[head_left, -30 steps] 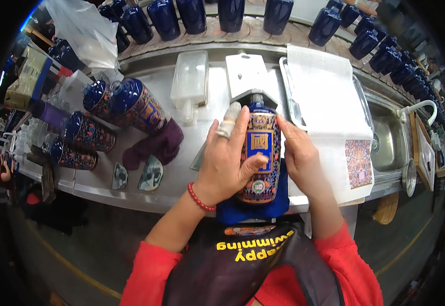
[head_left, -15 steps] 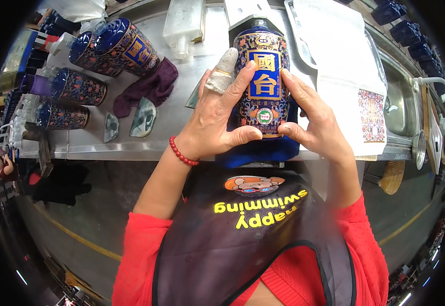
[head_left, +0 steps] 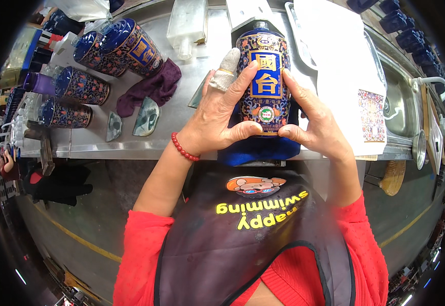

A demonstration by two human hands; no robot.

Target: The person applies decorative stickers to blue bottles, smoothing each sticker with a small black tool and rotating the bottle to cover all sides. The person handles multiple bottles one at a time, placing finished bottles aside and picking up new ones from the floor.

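A dark blue bottle [head_left: 266, 109] with a floral-patterned label wrap and a blue and gold panel lies in front of me, its neck pointing away. My left hand [head_left: 215, 112] presses against its left side, fingertip and thumb on the label; a grey-white cloth cover [head_left: 226, 71] sheathes one of its fingers. My right hand [head_left: 317, 115] holds the right side, with fingers along the edge and thumb near the base. Both thumbs rest low on the label. Beneath the bottle lies blue cloth-like material [head_left: 258, 154].
Several similar patterned bottles [head_left: 138, 51] stand at the left beside a purple cloth [head_left: 151, 86] and greenish curved pieces [head_left: 147, 117]. A clear empty-looking bottle [head_left: 187, 25] lies at the back. White sheets [head_left: 335, 61] with a patterned label [head_left: 371, 115] lie right, before a metal sink [head_left: 401, 115].
Both hands keep nearly the same hold on the bottle. The view has shifted slightly, so the items at left appear a little farther right.
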